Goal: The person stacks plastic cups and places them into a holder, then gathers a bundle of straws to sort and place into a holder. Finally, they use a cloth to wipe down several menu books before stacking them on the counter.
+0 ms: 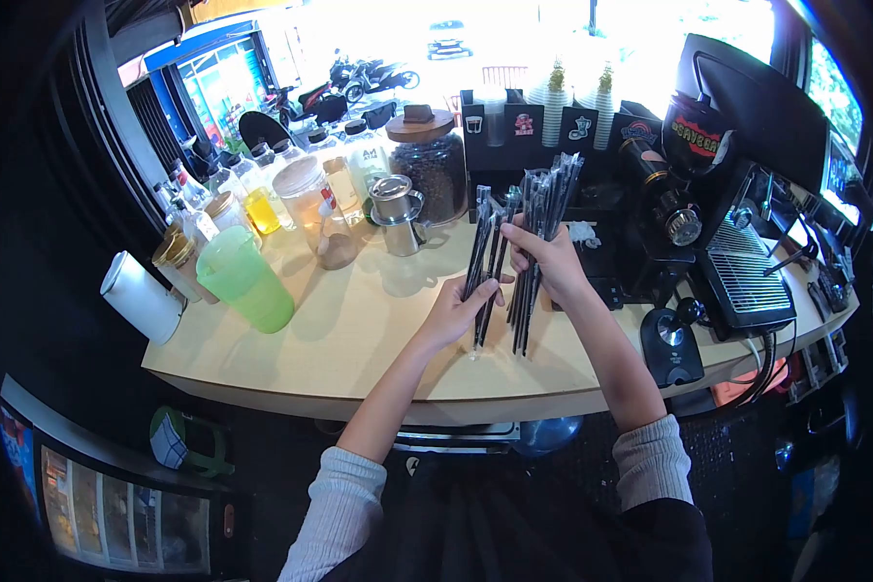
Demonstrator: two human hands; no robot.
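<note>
Already the straws are split in two bunches; the right hand (550, 257) grips the bigger bunch (543, 233); the left hand (453, 312) clasps the smaller bunch (485, 242), both above the surface (339, 330)

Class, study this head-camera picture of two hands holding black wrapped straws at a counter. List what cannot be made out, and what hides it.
- How many straws the right hand grips: head view, they overlap, too thin to count.
- The left hand's palm and grip on the smaller bundle: turned away.
- The street beyond the counter: washed out by glare.
- Labels on the bottles: too small.
- The machine at right: cut off by the dark edge.
</note>
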